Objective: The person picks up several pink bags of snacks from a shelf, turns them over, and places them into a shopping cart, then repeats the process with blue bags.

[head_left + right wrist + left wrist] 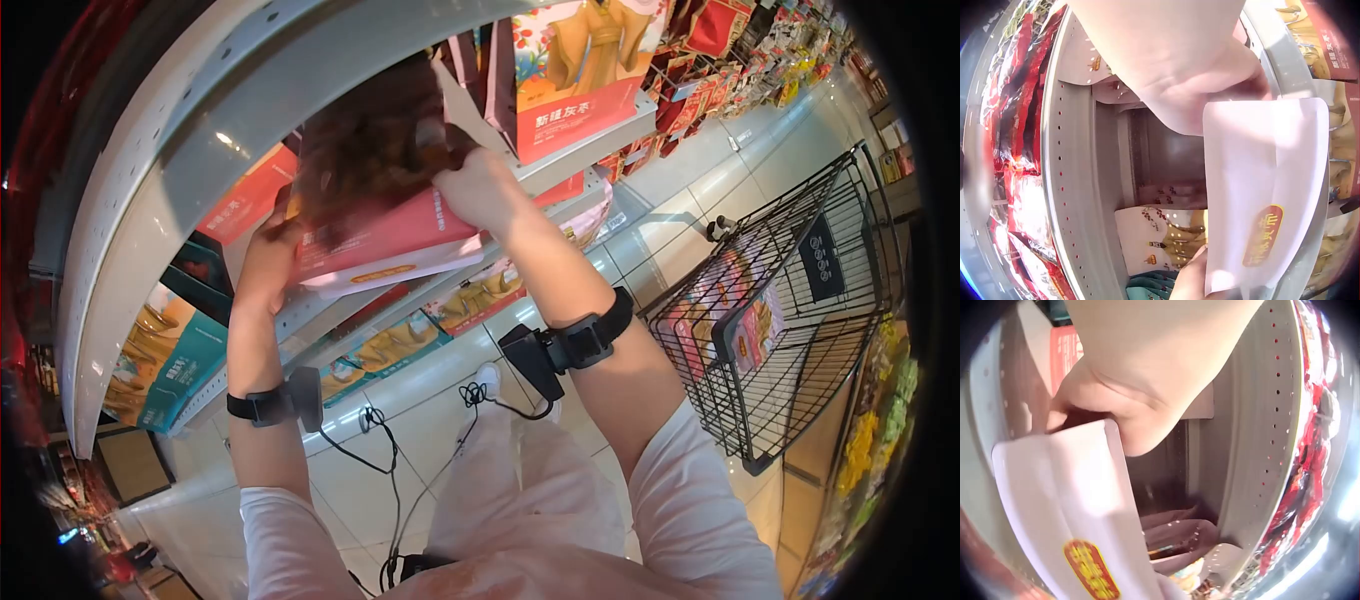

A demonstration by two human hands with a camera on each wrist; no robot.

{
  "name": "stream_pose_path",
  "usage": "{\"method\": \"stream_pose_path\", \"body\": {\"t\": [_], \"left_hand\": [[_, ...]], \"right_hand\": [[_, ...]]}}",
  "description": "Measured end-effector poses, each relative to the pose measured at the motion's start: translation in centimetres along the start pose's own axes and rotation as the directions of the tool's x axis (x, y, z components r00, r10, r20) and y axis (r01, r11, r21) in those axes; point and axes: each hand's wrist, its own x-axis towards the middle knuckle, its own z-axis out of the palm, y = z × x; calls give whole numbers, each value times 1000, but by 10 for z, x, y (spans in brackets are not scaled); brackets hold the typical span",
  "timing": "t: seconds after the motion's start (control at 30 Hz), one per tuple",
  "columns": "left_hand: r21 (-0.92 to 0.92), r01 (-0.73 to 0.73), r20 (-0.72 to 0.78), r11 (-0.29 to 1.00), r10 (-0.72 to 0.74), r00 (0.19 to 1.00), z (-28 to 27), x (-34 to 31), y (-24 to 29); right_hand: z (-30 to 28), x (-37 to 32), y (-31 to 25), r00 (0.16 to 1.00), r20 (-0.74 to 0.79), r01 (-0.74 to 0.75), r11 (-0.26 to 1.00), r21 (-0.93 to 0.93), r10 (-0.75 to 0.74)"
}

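Both hands hold a pink bag of dried dates point(400, 238) by its sides, in front of the shelf. Its upper part is dark and blurred in the head view. My left hand point(268, 262) grips the left side; my right hand point(482, 190) grips the right side near the top. In both wrist views the bag's pale bottom, with a red and yellow oval label, faces the camera. The left hand's point(1129, 394) fingers are largely hidden behind the bag, and so are the right hand's point(1204, 81).
Shelf boards carry more date bags, including a red one point(575, 110) at the right and a teal one point(170, 365) below left. A black wire cart point(790, 420) with pink packages inside stands on the tiled floor point(420, 415) at the right. Cables hang from the wrist cameras.
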Motion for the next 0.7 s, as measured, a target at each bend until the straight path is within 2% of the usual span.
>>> {"method": "stream_pose_path", "body": {"t": [0.03, 0.07, 0.1, 0.17, 0.2, 0.23, 0.3, 0.33, 0.37, 0.43, 0.47, 0.53, 0.57, 0.6, 0.63, 0.67, 0.7], "left_hand": [[3, -16, 25, 1000, 16, 1000, 0, -3, 0], [85, -73, -25, 994, 75, 997, -1, -3, -5], [82, -66, -32, 994, 68, 997, -1, -8, -8], [278, -248, -69, 928, 277, 958, 5, -20, -7], [189, -300, -86, 935, 320, 943, 13, -27, -6], [188, -298, -85, 936, 317, 944, 17, -32, -7], [281, -418, -175, 864, 475, 863, 23, -41, -10], [198, -462, -228, 864, 499, 836, 29, -47, -8], [196, -457, -227, 868, 493, 840, 31, -52, -11], [258, -558, -345, 788, 615, 709, 33, -57, -17], [255, -560, -349, 789, 615, 707, 34, -53, -24], [255, -739, -435, 624, 756, 489, 37, -43, -41], [249, -739, -431, 626, 755, 494, 37, -39, -44], [283, -647, -432, 708, 696, 573, 36, -34, -45], [317, -544, -436, 777, 629, 644, 35, -28, -45], [283, -642, -454, 712, 689, 565, 37, -14, -49], [281, -646, -452, 710, 691, 564, 38, -4, -46]], "right_hand": [[-2, -1, 2, 1000, -27, 13, 999, 31, -12], [-4, -5, -1, 998, -52, 25, 998, 63, -22], [-4, -7, -1, 999, -41, 25, 998, 60, -22], [-7, -6, 0, 992, -29, 123, 990, 63, -121], [-15, -11, -7, 993, -25, 114, 993, 32, -113], [-18, -14, -8, 994, -23, 111, 993, 31, -111], [-19, -19, -7, 930, -140, 350, 936, 40, -341], [-17, -19, 1, 941, -144, 333, 918, 214, -308], [-14, -24, 0, 943, -140, 327, 921, 214, -302], [-9, -39, -9, 938, -252, 346, 704, 621, -239], [-7, -44, -14, 941, -269, 337, 636, 694, -205], [-8, -37, -19, 956, -245, 289, 668, 686, -161], [-9, -32, -21, 968, -223, 236, 696, 679, -112], [-5, -20, -27, 952, -299, 250, 738, 627, -69], [-4, -13, -32, 951, -302, 247, 740, 626, -62], [-4, -8, -38, 967, -257, 165, 750, 641, 6], [-3, 0, -43, 974, -213, 86, 754, 651, 72]]}}
